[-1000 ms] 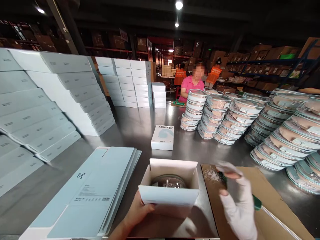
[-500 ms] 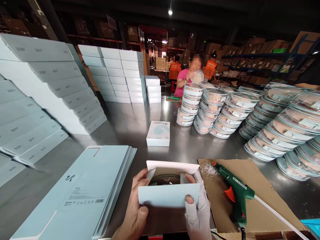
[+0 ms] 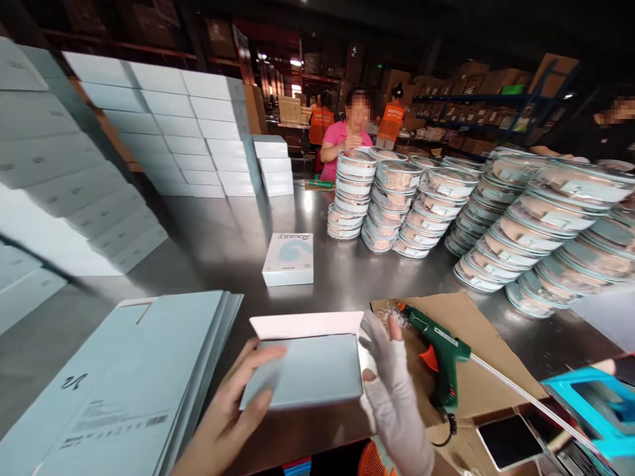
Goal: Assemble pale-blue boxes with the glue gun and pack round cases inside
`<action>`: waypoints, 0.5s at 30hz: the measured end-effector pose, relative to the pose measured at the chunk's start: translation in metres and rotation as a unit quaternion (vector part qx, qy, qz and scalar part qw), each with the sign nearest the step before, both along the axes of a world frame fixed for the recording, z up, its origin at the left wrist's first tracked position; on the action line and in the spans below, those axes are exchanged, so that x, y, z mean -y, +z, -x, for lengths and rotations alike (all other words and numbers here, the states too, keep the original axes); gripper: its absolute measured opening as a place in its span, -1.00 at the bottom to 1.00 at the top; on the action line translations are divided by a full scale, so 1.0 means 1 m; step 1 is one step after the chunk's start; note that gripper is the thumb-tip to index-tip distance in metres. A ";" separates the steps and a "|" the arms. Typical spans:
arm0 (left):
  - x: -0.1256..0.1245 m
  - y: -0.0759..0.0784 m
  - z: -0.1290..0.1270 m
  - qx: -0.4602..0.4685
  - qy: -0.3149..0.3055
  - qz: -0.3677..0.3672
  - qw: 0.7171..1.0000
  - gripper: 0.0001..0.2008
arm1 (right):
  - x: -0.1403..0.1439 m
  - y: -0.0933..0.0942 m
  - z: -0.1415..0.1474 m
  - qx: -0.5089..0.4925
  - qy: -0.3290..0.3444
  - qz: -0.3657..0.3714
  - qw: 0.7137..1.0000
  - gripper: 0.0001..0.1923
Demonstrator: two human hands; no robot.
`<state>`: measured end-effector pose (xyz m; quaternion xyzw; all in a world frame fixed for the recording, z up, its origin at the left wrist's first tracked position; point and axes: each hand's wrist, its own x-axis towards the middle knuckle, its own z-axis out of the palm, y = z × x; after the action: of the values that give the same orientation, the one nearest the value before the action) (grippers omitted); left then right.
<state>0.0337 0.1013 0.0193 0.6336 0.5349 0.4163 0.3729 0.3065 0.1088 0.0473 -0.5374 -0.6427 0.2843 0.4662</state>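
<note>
- The pale blue box [image 3: 307, 370] lay on the steel table [image 3: 223, 244] directly in front of the person, its front flap folded flat over the top and its white rear flap standing up behind.
- The left hand [image 3: 233, 410], bare, rested against the box's left edge with fingers spread flat along it, thumb pressing the near corner.
- The right hand [image 3: 391, 390], in a light grey fingerless glove, pressed on the box's right edge with fingers splayed wide, gripping nothing.
- A green glue gun [image 3: 439, 357] lay on a cardboard sheet [image 3: 476, 330] just right of the box, clear of both hands.
- A stack of flat blue box blanks [image 3: 124, 377] lay to the left.
- A small closed box [image 3: 288, 259] stood farther back, and stacks of round lidded containers [image 3: 476, 225] filled the right side.
- A person in a pink shirt [image 3: 344, 142] sat at the table's far end.
</note>
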 end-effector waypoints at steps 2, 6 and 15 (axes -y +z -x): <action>-0.007 -0.005 0.019 -0.026 -0.031 -0.005 0.999 -0.49 | -0.008 0.006 -0.053 0.114 -0.140 0.080 0.980 -0.35; -0.015 -0.010 0.032 -0.073 -0.024 -0.020 0.997 -0.37 | -0.020 0.007 -0.143 0.168 -0.284 0.225 0.917 -0.73; -0.027 0.024 0.012 -0.051 -0.019 -0.066 0.996 -0.48 | 0.002 0.015 -0.140 -0.117 -0.110 0.269 0.950 -0.38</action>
<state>0.0212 0.1288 0.0433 0.6873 0.5127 0.4108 0.3099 0.4469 0.1066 0.0623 -0.6735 -0.4203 0.4539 0.4046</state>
